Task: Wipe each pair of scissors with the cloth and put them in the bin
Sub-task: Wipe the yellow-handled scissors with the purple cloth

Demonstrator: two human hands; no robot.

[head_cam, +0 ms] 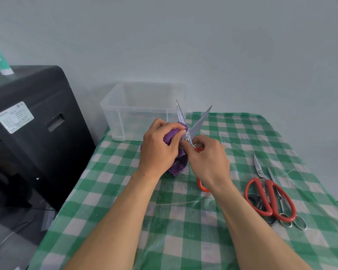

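My right hand [209, 160] grips the red handles of a pair of scissors [198, 122], blades spread open and pointing up and away. My left hand [160, 147] holds a purple cloth [171, 136] and pinches it around the base of the left blade, near the pivot. Part of the cloth hangs below my left hand. One red handle loop shows under my right wrist. The clear plastic bin [125, 108] stands on the table just behind my hands; I see nothing in it.
A pile of scissors lies on the right of the green checked tablecloth [183, 221]: a big red-handled pair [269, 197] over smaller metal ones [293, 221]. A black machine [31, 121] stands off the table's left edge. A pale wall is behind.
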